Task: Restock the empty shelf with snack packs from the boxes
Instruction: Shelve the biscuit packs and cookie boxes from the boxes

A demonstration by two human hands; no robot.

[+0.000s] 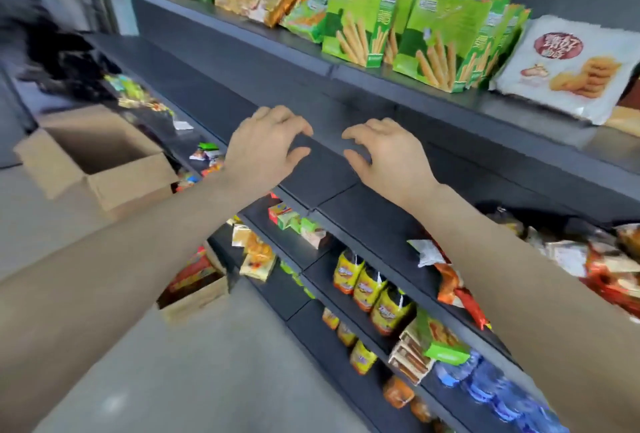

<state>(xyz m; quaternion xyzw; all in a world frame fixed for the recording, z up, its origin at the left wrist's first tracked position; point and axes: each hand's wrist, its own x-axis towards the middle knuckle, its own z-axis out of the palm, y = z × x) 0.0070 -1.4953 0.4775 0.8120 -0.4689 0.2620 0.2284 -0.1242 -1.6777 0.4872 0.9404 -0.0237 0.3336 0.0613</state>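
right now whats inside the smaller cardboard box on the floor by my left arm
Red and orange snack packs show in the smaller cardboard box. The left forearm covers its left end, and its near wall hides how deep the packs go.

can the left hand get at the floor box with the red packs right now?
Likely yes: the left hand holds nothing, and the cardboard box sits open-topped on the floor, with nothing over the red packs.

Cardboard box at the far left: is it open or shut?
Open. The cardboard box has its flaps spread outward and its bare inner walls show. No packs are visible inside, though its bottom is hidden.
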